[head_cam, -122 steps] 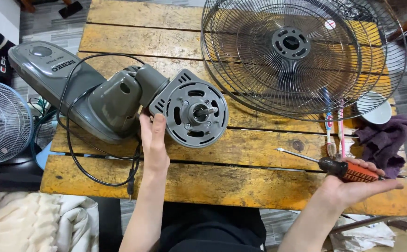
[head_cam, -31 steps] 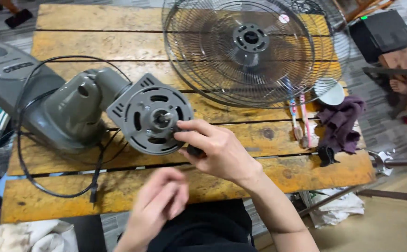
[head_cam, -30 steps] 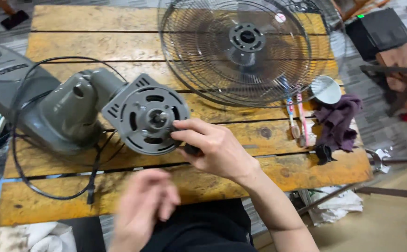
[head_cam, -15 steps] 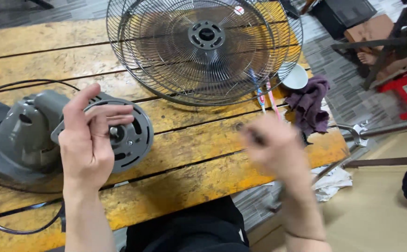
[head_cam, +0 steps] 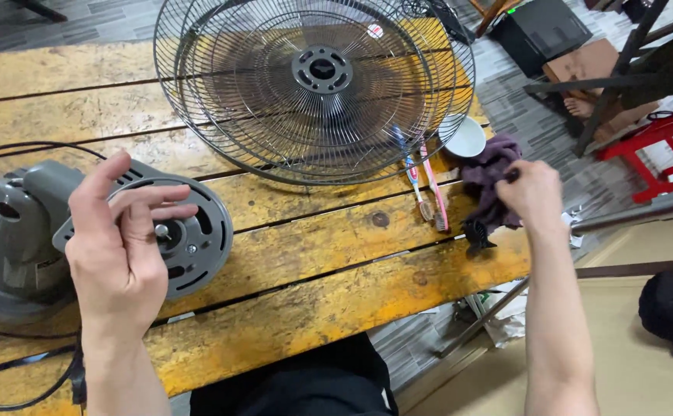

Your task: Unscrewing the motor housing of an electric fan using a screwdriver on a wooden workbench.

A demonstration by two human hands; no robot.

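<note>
My left hand (head_cam: pixel 117 246) is raised in front of the round grey fan motor (head_cam: pixel 201 231), fingers apart and holding nothing, with the fingertips near the motor's shaft (head_cam: pixel 164 229). The motor is joined to a grey fan housing (head_cam: pixel 5 231) lying on the yellow wooden table (head_cam: pixel 313 308). My right hand (head_cam: pixel 535 199) reaches to the table's right edge and pinches a purple cloth (head_cam: pixel 484 173). A small black part (head_cam: pixel 475 233) lies just below the cloth. A black wire fan guard (head_cam: pixel 313 77) lies flat at the back of the table.
A blue toothbrush (head_cam: pixel 410 173) and a pink toothbrush (head_cam: pixel 433 192) lie beside the guard, with a white bowl (head_cam: pixel 467 139) behind the cloth. A black cable (head_cam: pixel 13 146) loops at the left. A red stool (head_cam: pixel 660 131) and a black box (head_cam: pixel 552 27) stand on the floor to the right.
My right hand has left the motor shaft and swung right to the purple cloth. My left hand has risen in front of the motor. The view has shifted right.
</note>
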